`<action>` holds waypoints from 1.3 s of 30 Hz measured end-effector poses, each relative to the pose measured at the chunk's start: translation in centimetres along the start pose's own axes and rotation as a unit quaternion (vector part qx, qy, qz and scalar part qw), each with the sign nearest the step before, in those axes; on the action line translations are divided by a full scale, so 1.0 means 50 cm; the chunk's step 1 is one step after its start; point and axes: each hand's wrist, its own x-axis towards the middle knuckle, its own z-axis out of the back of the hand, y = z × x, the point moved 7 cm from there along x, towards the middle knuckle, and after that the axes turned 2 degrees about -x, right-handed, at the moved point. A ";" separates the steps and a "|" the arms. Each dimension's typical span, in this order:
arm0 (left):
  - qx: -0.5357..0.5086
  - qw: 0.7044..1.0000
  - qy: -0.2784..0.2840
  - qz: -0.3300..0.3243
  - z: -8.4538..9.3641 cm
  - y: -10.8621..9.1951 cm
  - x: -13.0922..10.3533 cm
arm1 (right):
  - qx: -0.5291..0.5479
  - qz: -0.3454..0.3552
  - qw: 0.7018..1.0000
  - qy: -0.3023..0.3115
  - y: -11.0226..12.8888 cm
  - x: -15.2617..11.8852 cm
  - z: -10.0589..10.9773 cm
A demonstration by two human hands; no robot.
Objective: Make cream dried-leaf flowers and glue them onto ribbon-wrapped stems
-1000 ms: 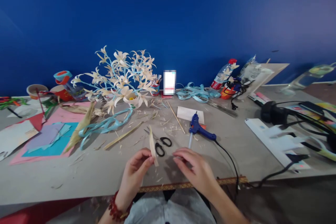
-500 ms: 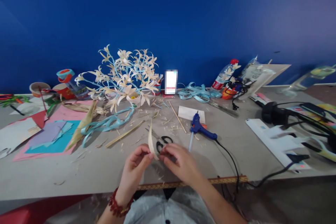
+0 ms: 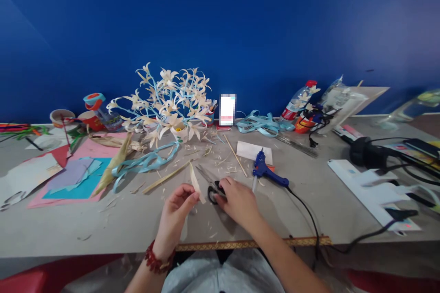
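Between the thumb and fingers of my left hand (image 3: 181, 206) is a pale strip of husk (image 3: 195, 182), its pointed end up. My right hand (image 3: 238, 199) is on the black handles of the scissors (image 3: 212, 192), fingers curled over one loop; the blades point away to the upper left on the table. Just right of that hand lies a blue glue gun (image 3: 270, 170), its nozzle pointing away. Beyond my left hand a long dry stalk (image 3: 167, 177) rests among scattered pale scraps.
White husk flowers (image 3: 168, 100) stand in a cup at the back. Coloured paper (image 3: 75, 181) and blue ribbon (image 3: 147, 160) lie left. A white power strip (image 3: 367, 192), cables and a bottle (image 3: 299, 100) are on the right.
My right hand has let go of the husk strip and moved onto the scissors' handles. The strip stays in my left hand, and the view has shifted slightly.
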 end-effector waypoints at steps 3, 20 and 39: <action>0.001 1.000 0.003 0.001 -0.004 -0.002 0.003 | 0.008 -0.019 1.000 0.011 -0.005 0.004 -0.002; -0.013 1.000 -0.009 -0.025 0.004 -0.020 0.026 | 0.171 0.018 0.984 0.052 -0.056 -0.048 0.016; -0.060 0.998 -0.014 -0.032 -0.028 -0.053 0.043 | 0.729 -0.060 0.662 0.162 0.028 -0.114 -0.059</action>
